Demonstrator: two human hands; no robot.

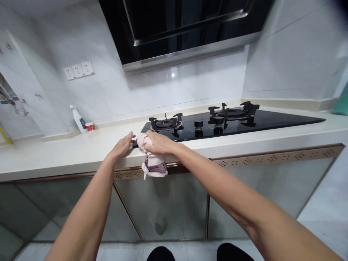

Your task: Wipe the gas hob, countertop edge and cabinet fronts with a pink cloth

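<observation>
A pale pink cloth with a purple patch is bunched in my right hand, which presses it at the front left corner of the black gas stove. The cloth's lower end hangs over the counter's front edge. Just left of it, my left hand rests on the white countertop with fingers stretched towards the stove's corner, holding nothing that I can see. The left burner stands behind my hands, and two black knobs sit right of it.
A white bottle and a red and white cup stand by the wall at left. The black range hood overhangs the stove. Cabinet doors are below the counter. Something green is at the far right.
</observation>
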